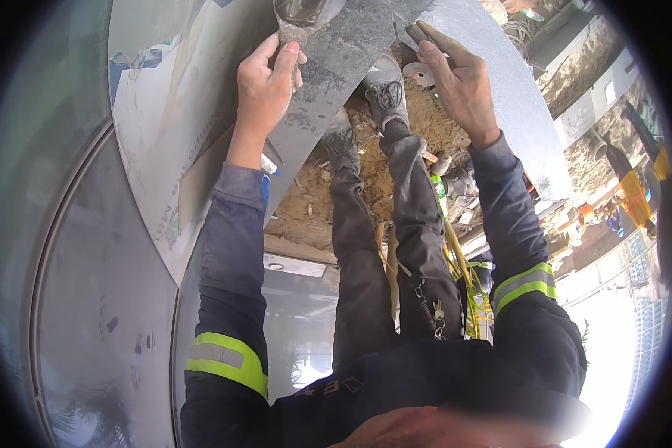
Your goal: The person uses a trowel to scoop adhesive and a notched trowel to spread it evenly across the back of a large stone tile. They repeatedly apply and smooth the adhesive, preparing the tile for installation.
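landmark = mottled grey sheet [328, 78], running slantwise between the two hands; left hand [267, 93] is at the left edge of the sheet, thumb and fingers pinched on the near end of a dark glossy piece [306, 12]; that piece sits over the upper part of the sheet, cut off by the frame, exact kind unclear; right hand [461, 86] is to the right of the sheet, thumb and fingers closed narrow on a thin grey piece [414, 34] near the sheet's upper right edge; whether that piece touches the sheet, cannot tell; both sleeves dark blue with yellow-green and grey bands.

right of the sheet: pale grey panel [500, 89], partly behind the right hand; white disc [417, 74] with a hole, between the sheet and that panel; left of the sheet: large whitish panel [145, 127], scuffed, with blue patches; farther left, dark grey wall [104, 276] with a curved seam; below and right of the sheet: sandy ground [306, 205] with small debris, two dusty shoes [386, 93], dark trousers [358, 254], keys [437, 308] hanging at the waist; yellow straps [455, 257] well to the right of the sheet, beside the trousers.
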`<state>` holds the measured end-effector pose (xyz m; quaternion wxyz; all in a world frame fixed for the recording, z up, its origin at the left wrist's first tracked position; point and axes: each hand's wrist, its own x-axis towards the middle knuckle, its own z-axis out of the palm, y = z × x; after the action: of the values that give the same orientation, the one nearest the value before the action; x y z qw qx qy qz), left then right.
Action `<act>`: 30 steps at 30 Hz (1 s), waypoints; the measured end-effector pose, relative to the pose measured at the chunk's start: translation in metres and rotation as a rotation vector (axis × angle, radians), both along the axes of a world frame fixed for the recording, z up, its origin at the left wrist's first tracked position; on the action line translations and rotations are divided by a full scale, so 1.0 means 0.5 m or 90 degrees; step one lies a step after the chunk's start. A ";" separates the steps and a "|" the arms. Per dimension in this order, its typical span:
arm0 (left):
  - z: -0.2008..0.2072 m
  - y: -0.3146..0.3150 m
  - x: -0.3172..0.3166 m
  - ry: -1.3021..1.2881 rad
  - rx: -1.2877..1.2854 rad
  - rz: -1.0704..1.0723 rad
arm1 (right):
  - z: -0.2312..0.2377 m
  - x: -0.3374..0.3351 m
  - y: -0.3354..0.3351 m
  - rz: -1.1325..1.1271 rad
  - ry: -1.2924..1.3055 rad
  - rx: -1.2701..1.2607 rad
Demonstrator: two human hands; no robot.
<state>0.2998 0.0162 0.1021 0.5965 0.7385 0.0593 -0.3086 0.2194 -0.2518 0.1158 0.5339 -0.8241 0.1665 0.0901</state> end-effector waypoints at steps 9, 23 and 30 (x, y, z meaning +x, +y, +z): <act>0.001 -0.020 0.013 -0.038 0.039 -0.061 | 0.088 0.059 0.005 0.221 -0.143 -0.159; 0.024 -0.037 -0.004 -0.076 0.077 -0.045 | 0.019 0.019 -0.062 0.380 -0.115 -0.279; 0.009 -0.018 0.010 -0.011 -0.029 0.088 | -0.118 -0.123 -0.065 -0.120 0.189 0.181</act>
<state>0.3049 0.0073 0.1067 0.6337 0.7213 0.0977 -0.2620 0.1579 -0.2846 0.0566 0.6205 -0.6990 0.3049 0.1827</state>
